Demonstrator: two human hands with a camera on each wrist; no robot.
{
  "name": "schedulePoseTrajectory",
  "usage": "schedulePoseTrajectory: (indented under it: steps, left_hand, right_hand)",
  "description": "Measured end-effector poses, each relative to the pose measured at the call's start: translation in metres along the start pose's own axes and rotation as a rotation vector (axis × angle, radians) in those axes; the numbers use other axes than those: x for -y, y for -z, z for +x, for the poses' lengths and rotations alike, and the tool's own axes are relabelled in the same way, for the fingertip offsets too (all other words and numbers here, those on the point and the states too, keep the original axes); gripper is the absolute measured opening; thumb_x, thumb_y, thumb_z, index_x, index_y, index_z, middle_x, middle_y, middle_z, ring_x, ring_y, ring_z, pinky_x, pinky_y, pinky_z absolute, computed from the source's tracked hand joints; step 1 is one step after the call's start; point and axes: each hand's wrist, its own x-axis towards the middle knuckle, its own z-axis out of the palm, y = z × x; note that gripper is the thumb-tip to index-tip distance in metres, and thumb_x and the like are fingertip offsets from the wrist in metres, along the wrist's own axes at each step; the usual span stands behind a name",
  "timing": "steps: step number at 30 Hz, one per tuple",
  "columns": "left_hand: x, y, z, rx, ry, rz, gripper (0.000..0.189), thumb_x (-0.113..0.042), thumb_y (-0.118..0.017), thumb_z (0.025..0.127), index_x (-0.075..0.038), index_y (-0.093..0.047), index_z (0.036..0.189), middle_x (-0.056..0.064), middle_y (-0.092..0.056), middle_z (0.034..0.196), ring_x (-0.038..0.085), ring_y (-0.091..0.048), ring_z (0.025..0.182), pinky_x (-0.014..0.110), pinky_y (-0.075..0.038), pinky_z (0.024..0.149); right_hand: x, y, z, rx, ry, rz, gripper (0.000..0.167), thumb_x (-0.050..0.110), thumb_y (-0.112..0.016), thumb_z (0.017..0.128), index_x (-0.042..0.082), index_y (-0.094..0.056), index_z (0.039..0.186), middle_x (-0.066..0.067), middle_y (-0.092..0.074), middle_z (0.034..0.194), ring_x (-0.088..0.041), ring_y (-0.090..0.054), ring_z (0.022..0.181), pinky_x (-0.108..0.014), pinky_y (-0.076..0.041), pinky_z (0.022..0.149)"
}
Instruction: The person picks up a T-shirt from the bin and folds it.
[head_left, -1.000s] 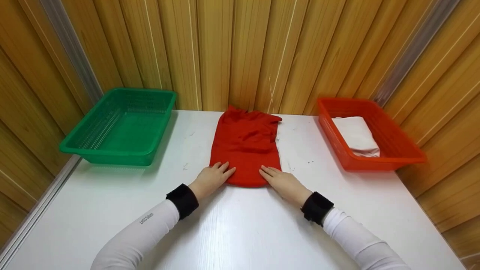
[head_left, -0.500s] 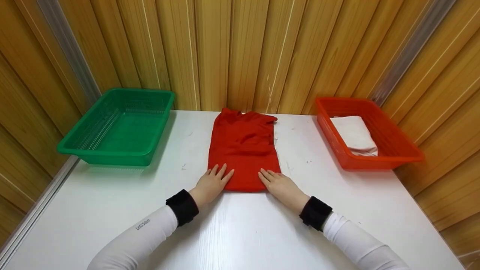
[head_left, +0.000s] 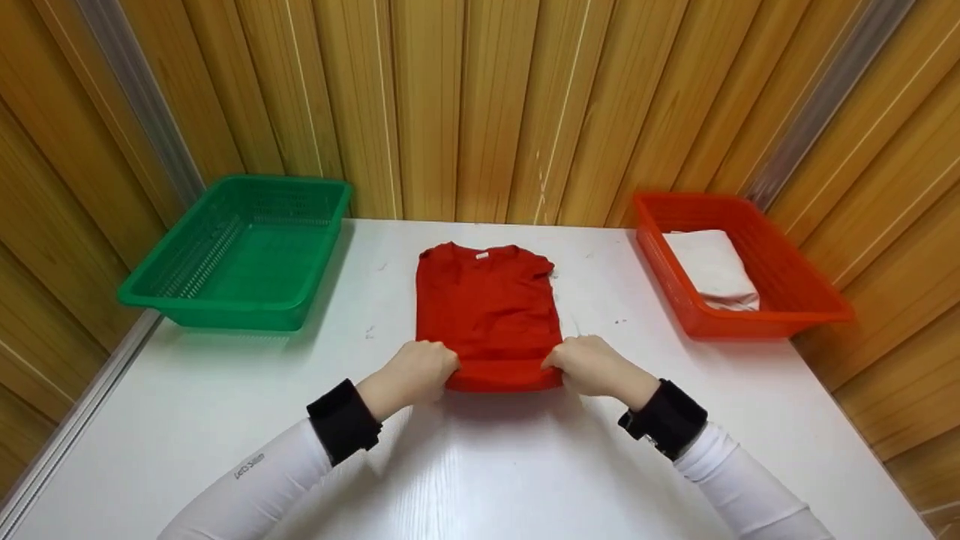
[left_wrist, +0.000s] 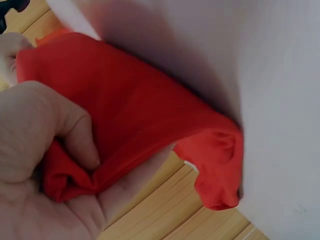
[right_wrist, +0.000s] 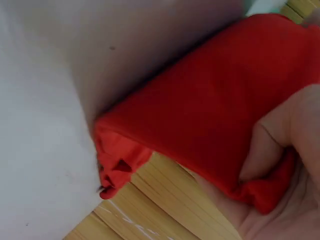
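Note:
A folded red T-shirt (head_left: 487, 307) lies on the white table, its neckline and small white label at the far end. My left hand (head_left: 416, 371) grips the left corner of its near edge. In the left wrist view, the thumb of that hand (left_wrist: 45, 135) pinches the cloth against the fingers. On the other side my right hand (head_left: 600, 367) holds the right corner; the right wrist view shows its thumb (right_wrist: 265, 145) curled over the red fabric. Between both hands the near edge is lifted off the table. Cloth hides some of the fingers.
A green basket (head_left: 300, 307) stands at the back left of the table (head_left: 480, 472). At the back right, a red basket (head_left: 750, 326) holds a folded white cloth (head_left: 712, 270). Wood-patterned walls (head_left: 427, 112) rise behind and on both sides.
Both hands lay flat on the near end of the T-shirt; now they pinch its near corners. The shirt's far end has come nearer, and its neckline and label now show.

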Motion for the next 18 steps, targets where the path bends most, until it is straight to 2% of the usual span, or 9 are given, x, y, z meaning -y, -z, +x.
schedulePoseTrajectory:
  steps: [3,5,8,10,12,13,15,18]
  left_hand:
    - [-0.003,0.022,0.0,0.228,0.042,-0.166,0.035,0.01,-0.058,0.081,-0.013,-0.042,0.06,-0.002,-0.036,0.058,0.015,-0.032,0.057,0.029,-0.029,0.052]
    - [-0.002,0.034,0.001,0.388,0.052,-0.25,0.036,0.01,-0.05,0.082,-0.016,-0.036,0.06,-0.005,-0.028,0.061,0.014,-0.026,0.06,0.027,-0.024,0.056]
    - [0.006,0.049,0.001,0.587,0.044,-0.356,0.033,0.005,-0.045,0.082,-0.018,-0.034,0.061,-0.007,-0.028,0.06,0.011,-0.025,0.06,0.024,-0.024,0.057]
    - [0.015,0.057,0.001,0.667,0.042,-0.452,0.03,0.003,-0.045,0.083,-0.018,-0.038,0.063,-0.007,-0.033,0.061,0.008,-0.032,0.059,0.02,-0.032,0.059]
    - [0.028,0.063,0.003,0.674,0.056,-0.556,0.026,0.003,-0.046,0.086,-0.015,-0.048,0.067,-0.007,-0.039,0.063,0.007,-0.042,0.061,0.019,-0.046,0.064]
    - [0.035,0.065,0.004,0.647,0.061,-0.6,0.023,0.003,-0.047,0.087,-0.012,-0.053,0.071,-0.007,-0.043,0.064,0.007,-0.046,0.063,0.022,-0.052,0.068]
    - [0.048,0.067,0.009,0.543,0.09,-0.665,0.019,0.003,-0.049,0.09,-0.006,-0.063,0.081,-0.006,-0.049,0.069,0.008,-0.053,0.067,0.029,-0.06,0.076]
    - [0.067,0.062,0.019,0.327,0.145,-0.695,0.018,0.003,-0.052,0.093,0.001,-0.07,0.095,0.0,-0.058,0.075,0.011,-0.055,0.069,0.03,-0.06,0.075]
  right_hand:
    - [0.001,0.018,-0.001,0.166,0.001,0.193,0.034,-0.018,-0.044,0.07,0.014,-0.05,0.058,0.01,-0.028,0.057,-0.008,-0.024,0.057,-0.022,-0.02,0.054]
    - [0.0,0.027,-0.001,0.29,0.002,0.313,0.036,-0.018,-0.039,0.068,0.016,-0.036,0.056,0.01,-0.021,0.059,-0.008,-0.018,0.06,-0.022,-0.017,0.056]
    - [-0.004,0.039,0.0,0.453,0.007,0.447,0.038,-0.016,-0.037,0.069,0.019,-0.028,0.058,0.01,-0.019,0.059,-0.007,-0.016,0.059,-0.021,-0.016,0.056]
    - [-0.009,0.046,0.003,0.498,-0.005,0.51,0.036,-0.013,-0.039,0.072,0.019,-0.03,0.058,0.01,-0.022,0.058,-0.007,-0.02,0.058,-0.02,-0.018,0.056]
    - [-0.016,0.051,0.006,0.484,-0.04,0.554,0.033,-0.009,-0.042,0.075,0.018,-0.033,0.059,0.01,-0.026,0.057,-0.007,-0.023,0.057,-0.02,-0.02,0.055]
    - [-0.021,0.053,0.007,0.452,-0.067,0.57,0.031,-0.008,-0.043,0.076,0.017,-0.034,0.059,0.01,-0.028,0.056,-0.007,-0.025,0.056,-0.02,-0.021,0.055]
    - [-0.033,0.054,0.012,0.345,-0.129,0.583,0.027,-0.005,-0.045,0.078,0.014,-0.04,0.061,0.009,-0.032,0.056,-0.007,-0.028,0.055,-0.019,-0.024,0.054]
    - [-0.052,0.053,0.022,0.147,-0.261,0.572,0.019,-0.001,-0.049,0.084,0.006,-0.057,0.069,0.008,-0.042,0.058,-0.007,-0.038,0.054,-0.019,-0.032,0.054]
